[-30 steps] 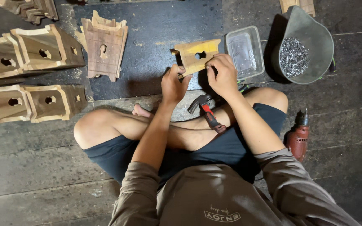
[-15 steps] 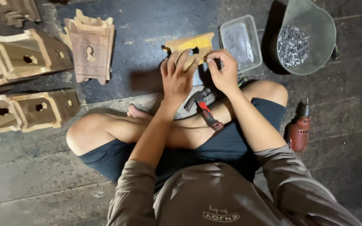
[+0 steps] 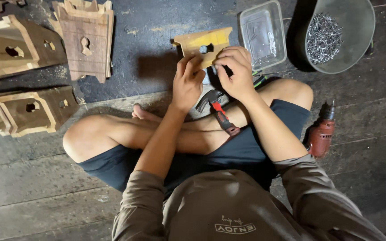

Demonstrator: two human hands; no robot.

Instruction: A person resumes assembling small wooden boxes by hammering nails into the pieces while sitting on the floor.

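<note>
I sit cross-legged on a dark plank floor. A small yellowish wooden panel (image 3: 203, 43) with a round hole and a notched top edge stands in front of my legs. My left hand (image 3: 187, 82) grips its lower left edge. My right hand (image 3: 234, 71) pinches at its lower right corner, fingers closed together; whether a nail is between them I cannot tell. A claw hammer (image 3: 217, 110) with a red and black handle lies on my crossed legs just below both hands.
A clear plastic box (image 3: 262, 35) with a few nails and a grey bucket (image 3: 338, 35) full of nails stand at the top right. A red power drill (image 3: 321, 132) lies by my right knee. Wooden birdhouse fronts (image 3: 86, 38) and assembled wooden pieces (image 3: 21, 109) lie at left.
The camera view has shifted, so the panel and hands sit a little further right. Both hands stay on the wooden panel, the right hand now pinched lower at its corner.
</note>
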